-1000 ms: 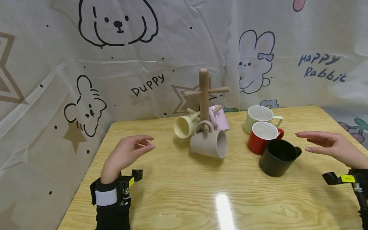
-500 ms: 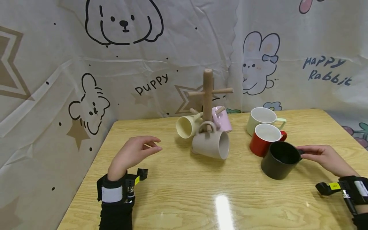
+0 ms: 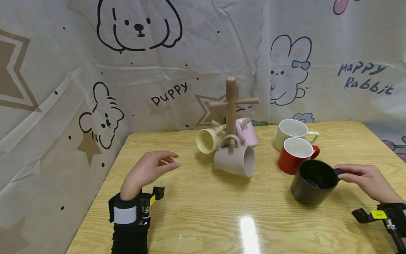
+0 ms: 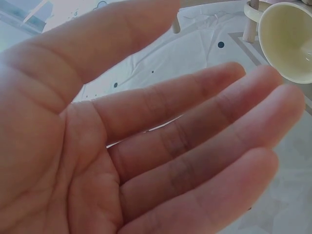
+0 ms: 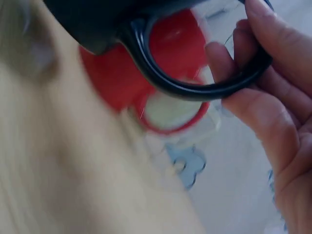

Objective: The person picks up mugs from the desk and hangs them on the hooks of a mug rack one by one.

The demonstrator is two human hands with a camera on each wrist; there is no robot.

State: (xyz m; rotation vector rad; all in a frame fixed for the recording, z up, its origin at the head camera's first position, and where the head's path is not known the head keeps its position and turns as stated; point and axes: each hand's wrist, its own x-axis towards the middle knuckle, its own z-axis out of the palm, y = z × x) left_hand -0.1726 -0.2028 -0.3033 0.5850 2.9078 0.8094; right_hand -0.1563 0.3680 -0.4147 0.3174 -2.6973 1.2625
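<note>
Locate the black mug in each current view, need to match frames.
Head: black mug right of centre, below mid-height.
Left wrist: not in it.
Right wrist: at the top, cut off by the edge, handle held by the right hand.
Shared landmark: red mug, in head and right wrist only.

A wooden rack point(image 3: 231, 93) is being carried by the bench point(image 3: 177, 218); a yellow mug point(image 3: 207, 140), a greige mug point(image 3: 229, 161) and a pink mug point(image 3: 250, 134) are being held by its lower pegs point(image 3: 245, 122). A red mug point(image 3: 288, 160) and a pale green mug point(image 3: 282, 137) are being supported upright nearby. Behind, animal drawings point(image 3: 288, 70) and lettering point(image 3: 169, 94) are being displayed on a pale cloth point(image 3: 203, 49).
</note>
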